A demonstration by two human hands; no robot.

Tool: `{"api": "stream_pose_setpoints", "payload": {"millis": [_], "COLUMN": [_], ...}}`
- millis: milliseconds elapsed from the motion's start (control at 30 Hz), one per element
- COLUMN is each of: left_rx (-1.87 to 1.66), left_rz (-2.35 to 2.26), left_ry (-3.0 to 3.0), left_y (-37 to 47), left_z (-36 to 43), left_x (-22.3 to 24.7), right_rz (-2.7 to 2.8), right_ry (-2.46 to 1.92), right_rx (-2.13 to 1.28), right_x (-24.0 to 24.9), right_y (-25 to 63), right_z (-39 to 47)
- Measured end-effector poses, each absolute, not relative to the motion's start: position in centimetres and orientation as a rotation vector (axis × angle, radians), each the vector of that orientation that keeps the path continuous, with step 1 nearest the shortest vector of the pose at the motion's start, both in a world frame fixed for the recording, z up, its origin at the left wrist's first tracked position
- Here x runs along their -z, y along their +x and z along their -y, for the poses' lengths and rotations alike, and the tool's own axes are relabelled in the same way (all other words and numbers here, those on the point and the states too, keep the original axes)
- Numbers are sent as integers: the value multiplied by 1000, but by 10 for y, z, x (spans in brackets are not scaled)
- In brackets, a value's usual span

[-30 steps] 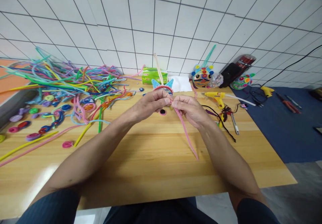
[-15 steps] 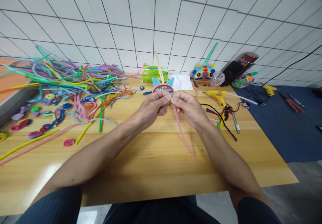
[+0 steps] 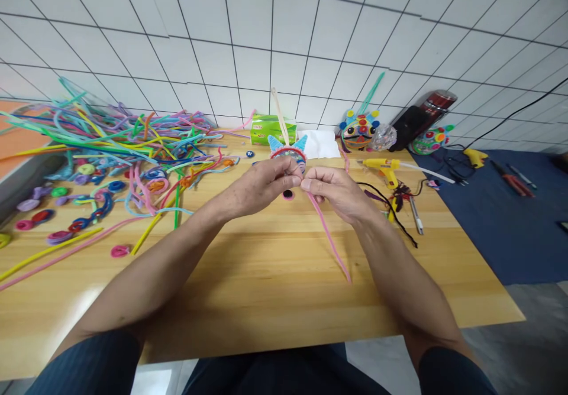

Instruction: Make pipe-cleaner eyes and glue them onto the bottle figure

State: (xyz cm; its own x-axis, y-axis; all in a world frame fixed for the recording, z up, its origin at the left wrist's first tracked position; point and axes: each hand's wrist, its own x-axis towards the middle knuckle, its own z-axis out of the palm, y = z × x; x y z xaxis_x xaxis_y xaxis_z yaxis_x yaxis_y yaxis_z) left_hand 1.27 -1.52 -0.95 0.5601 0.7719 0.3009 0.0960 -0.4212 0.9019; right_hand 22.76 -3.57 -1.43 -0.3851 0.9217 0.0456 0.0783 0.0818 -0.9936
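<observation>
A pink pipe cleaner [image 3: 331,238] hangs from my fingertips, its loose end slanting down toward the right over the table. My right hand [image 3: 337,191] pinches it between thumb and index finger. Fingertip to fingertip with it, my left hand [image 3: 275,185] is closed in a pinch at the same upper end, which is mostly covered by the fingers. Just behind my hands lies a round craft piece [image 3: 287,152] with light blue pointed ears and a red rim, partly hidden. A small black disc with a pink edge [image 3: 288,194] shows below my left fingers.
Many coloured pipe cleaners [image 3: 133,129] are heaped at the left, with coiled pieces [image 3: 60,237] before them. A green tissue pack [image 3: 261,130] stands by the wall. Rightward are a finished lion-like head [image 3: 357,132], a yellow glue gun [image 3: 386,170], a pen [image 3: 416,214] and pliers [image 3: 510,179].
My left hand has turned and shifted slightly left, uncovering the black disc. The pink pipe cleaner's loose end has swung a little to the right and down.
</observation>
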Motion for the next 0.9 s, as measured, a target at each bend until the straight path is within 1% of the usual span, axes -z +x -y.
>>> {"api": "stream_pose_setpoints", "payload": {"millis": [133, 267, 333, 433, 567, 667, 833, 900], "left_rx": [-1030, -1034, -1014, -933, -882, -932, -980, -984], "left_rz": [-655, -594, -584, -587, -575, -586, -576, -572], "left_ry": [1520, 1117, 1167, 1454, 1591, 1466, 973, 863], "left_y": [30, 43, 41, 30, 18, 20, 41, 45], "left_z": [24, 29, 26, 15, 6, 8, 25, 27], "left_x": [17, 27, 28, 22, 15, 19, 31, 33], "right_rz": [1480, 1373, 1361, 1424, 1516, 1493, 1389, 1378], "right_ry": [-994, -977, -983, -991, -981, -975, -998, -1006], "right_rx": [-1350, -1348, -1388, -1462, -1457, -1408, -1330, -1340], "right_x": [18, 21, 21, 20, 18, 19, 24, 24], "right_y": [221, 217, 220, 227, 230, 226, 219, 220], "right_z": [36, 34, 32, 30, 31, 33, 31, 29]}}
